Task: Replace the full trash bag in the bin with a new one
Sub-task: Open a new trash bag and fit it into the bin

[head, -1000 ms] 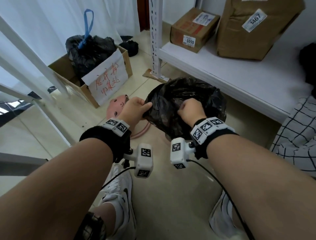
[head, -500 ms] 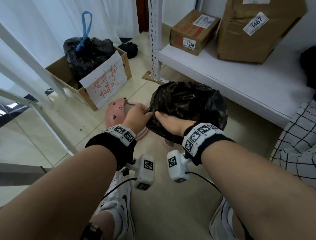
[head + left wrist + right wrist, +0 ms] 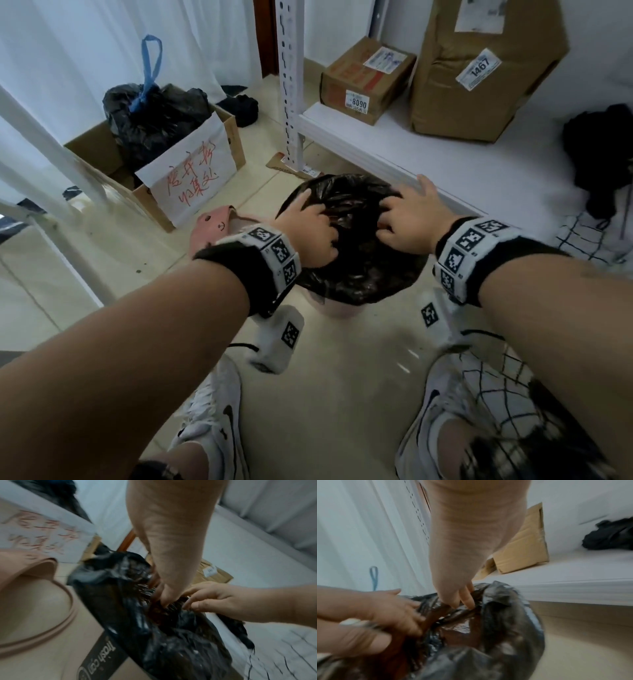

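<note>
A new black trash bag [image 3: 356,270] lies bunched over the mouth of the small pink bin [image 3: 337,310] on the floor. My left hand [image 3: 310,234] is on the bag's left side with its fingers dug into the film [image 3: 163,600]. My right hand [image 3: 404,222] is on the right side, thumb spread, fingertips [image 3: 468,603] hooked in a fold. Thin brownish film is stretched taut between the two hands [image 3: 436,615]. The bin's wall carries a "trash can" label [image 3: 102,655]. The full tied bag [image 3: 154,120] with a blue drawstring sits in a cardboard box [image 3: 102,150] at the back left.
The bin's pink lid [image 3: 209,228] lies on the floor left of the bin. A white metal shelf [image 3: 462,161] with cardboard boxes [image 3: 366,80] runs close along the right, its post [image 3: 291,85] just behind the bin. My white shoes [image 3: 219,421] stand in front.
The bag, held up in the air a second ago, now sits down on the bin. My hands have moved apart across its top and pull the film between them.
</note>
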Demonstrator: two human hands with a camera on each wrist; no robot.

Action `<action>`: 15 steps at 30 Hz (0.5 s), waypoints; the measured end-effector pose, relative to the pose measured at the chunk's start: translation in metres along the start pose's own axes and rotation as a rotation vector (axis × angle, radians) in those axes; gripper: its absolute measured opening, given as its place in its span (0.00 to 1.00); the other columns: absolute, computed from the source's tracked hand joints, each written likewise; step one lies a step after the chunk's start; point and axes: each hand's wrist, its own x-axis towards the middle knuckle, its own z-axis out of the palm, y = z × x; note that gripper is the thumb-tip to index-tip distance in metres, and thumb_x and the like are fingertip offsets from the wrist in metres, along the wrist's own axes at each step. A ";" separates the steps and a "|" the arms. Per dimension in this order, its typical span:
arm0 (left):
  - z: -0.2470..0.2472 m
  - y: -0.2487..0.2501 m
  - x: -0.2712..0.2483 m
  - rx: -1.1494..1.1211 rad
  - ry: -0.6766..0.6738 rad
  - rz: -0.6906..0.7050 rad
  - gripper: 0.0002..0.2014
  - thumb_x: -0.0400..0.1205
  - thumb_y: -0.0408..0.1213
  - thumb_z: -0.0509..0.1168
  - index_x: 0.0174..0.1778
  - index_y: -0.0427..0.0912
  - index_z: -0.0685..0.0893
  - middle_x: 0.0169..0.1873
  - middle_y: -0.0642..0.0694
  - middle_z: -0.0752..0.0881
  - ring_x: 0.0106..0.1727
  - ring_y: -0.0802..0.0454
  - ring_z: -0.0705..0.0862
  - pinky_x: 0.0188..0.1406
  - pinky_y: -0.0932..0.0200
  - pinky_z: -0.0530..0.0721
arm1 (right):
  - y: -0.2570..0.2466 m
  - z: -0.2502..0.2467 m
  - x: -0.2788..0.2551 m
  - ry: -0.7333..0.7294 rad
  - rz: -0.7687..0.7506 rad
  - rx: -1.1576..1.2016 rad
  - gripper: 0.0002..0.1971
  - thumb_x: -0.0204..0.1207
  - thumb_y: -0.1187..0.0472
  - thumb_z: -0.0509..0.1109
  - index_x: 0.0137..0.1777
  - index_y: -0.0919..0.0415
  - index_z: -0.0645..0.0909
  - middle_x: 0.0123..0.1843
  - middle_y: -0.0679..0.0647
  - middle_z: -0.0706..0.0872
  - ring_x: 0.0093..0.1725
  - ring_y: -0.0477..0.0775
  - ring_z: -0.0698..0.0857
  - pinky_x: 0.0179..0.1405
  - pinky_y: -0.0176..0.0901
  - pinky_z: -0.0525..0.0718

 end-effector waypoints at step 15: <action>-0.010 0.037 0.011 -0.405 -0.229 0.042 0.22 0.85 0.55 0.53 0.63 0.43 0.81 0.61 0.46 0.82 0.61 0.47 0.79 0.63 0.52 0.72 | -0.016 0.060 -0.003 0.504 0.725 1.352 0.16 0.83 0.65 0.58 0.69 0.68 0.72 0.70 0.64 0.74 0.63 0.62 0.79 0.57 0.37 0.70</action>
